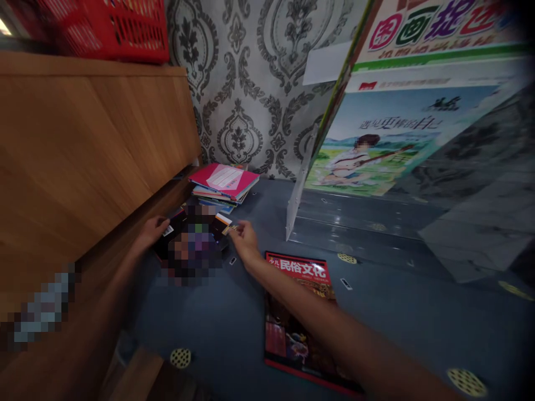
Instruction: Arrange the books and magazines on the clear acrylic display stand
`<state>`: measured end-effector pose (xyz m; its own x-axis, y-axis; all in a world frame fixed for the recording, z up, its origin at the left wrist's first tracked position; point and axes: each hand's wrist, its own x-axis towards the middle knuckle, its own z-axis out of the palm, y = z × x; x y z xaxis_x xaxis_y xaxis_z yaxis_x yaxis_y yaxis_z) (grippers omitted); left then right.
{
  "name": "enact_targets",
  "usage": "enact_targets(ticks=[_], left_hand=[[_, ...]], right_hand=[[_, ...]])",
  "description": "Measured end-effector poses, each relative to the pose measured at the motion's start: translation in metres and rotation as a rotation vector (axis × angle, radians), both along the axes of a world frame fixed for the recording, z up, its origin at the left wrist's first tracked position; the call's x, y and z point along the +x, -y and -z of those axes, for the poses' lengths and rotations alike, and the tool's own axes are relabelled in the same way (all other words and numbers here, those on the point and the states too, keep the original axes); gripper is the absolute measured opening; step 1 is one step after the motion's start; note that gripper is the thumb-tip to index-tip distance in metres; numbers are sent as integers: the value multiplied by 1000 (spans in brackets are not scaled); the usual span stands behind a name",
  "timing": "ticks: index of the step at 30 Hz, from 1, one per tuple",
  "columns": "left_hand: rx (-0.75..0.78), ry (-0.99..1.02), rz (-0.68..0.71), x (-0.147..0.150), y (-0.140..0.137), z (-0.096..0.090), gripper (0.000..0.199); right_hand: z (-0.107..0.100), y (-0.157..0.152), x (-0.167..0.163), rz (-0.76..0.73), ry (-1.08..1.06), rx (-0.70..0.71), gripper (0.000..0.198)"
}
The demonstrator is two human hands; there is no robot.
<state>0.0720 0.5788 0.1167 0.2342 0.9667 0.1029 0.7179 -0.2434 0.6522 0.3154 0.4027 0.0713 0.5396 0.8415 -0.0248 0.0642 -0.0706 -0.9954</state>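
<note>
A dark book [195,245], its cover largely blurred by pixelation, lies or is held low over the blue-grey table, in front of a stack of books. My left hand [154,231] grips its left edge, beside a white label. At its right edge, near a white and orange strip, my right hand [246,242] pinches the cover between thumb and fingers. A red and black magazine [298,312] with large white Chinese characters lies flat on the table, partly hidden under my right forearm.
Behind the dark book is a stack of books [225,182] topped by a pink one. To the right stands a clear acrylic rack [295,200] with an illustrated book [355,150]. A wooden cabinet [96,145] bounds the left side, with a red basket [137,33] on top.
</note>
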Motion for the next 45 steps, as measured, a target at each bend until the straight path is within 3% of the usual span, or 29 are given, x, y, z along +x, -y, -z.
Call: enact_targets(ticks=[3, 8, 17, 26, 35, 45], left_hand=[[-2, 59, -32, -5, 6, 7, 48], [6, 156, -73, -5, 17, 20, 52], [14, 346, -197, -11, 41, 29, 54], [59, 494, -284, -8, 52, 39, 50], [108, 451, -388, -7, 40, 53, 41], [128, 334, -425, -2, 41, 49, 34]], right_hand=[[-9, -25, 15, 73, 118, -37, 33], [-13, -51, 19, -26, 120, -41, 15], [-5, -43, 23, -133, 147, 48, 21], [1, -40, 26, -163, 314, 129, 19], [5, -38, 26, -204, 425, 136, 22], [0, -37, 22, -226, 519, 121, 30]])
